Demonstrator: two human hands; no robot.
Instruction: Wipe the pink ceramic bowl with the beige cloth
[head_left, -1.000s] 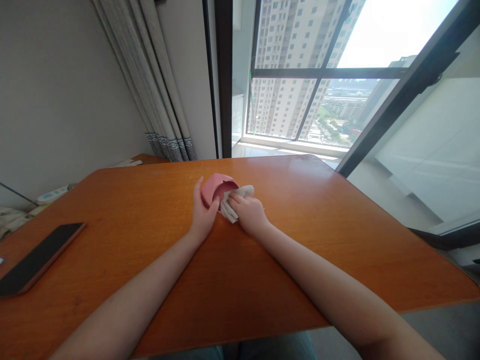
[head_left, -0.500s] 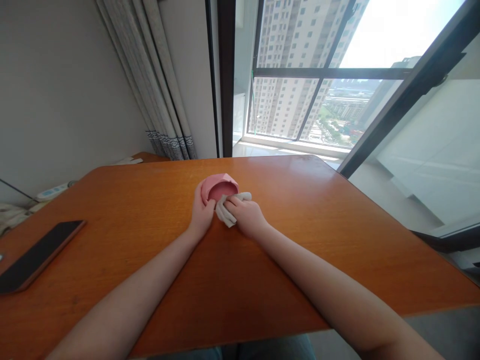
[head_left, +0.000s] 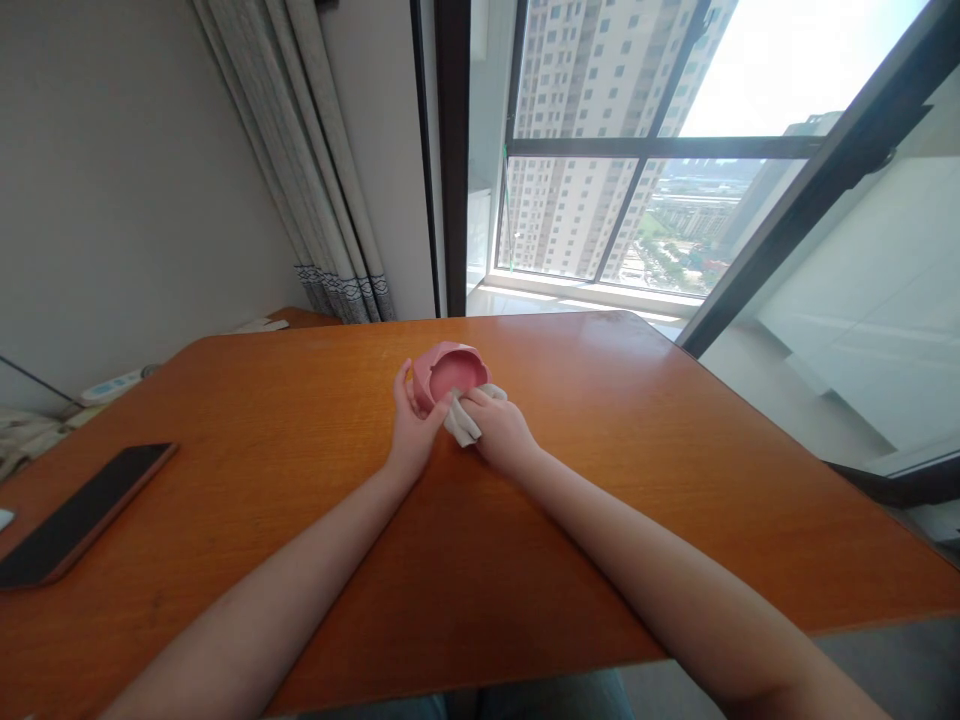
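I see a smooth pink container (head_left: 459,370), plastic-looking with a faint sheen; a soft, matt, crumpled off-white cloth (head_left: 463,426); a smooth wooden bench (head_left: 615,420), lightly glossy; a matt black slab (head_left: 86,515); a pleated fabric curtain (head_left: 300,150); clear window glass (head_left: 574,215).

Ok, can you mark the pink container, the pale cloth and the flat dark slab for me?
Pink container (head_left: 457,370): head view, on its hollow inner surface.
Pale cloth (head_left: 463,424): head view, on its near fold.
Flat dark slab (head_left: 86,515): head view, middle of its top face.
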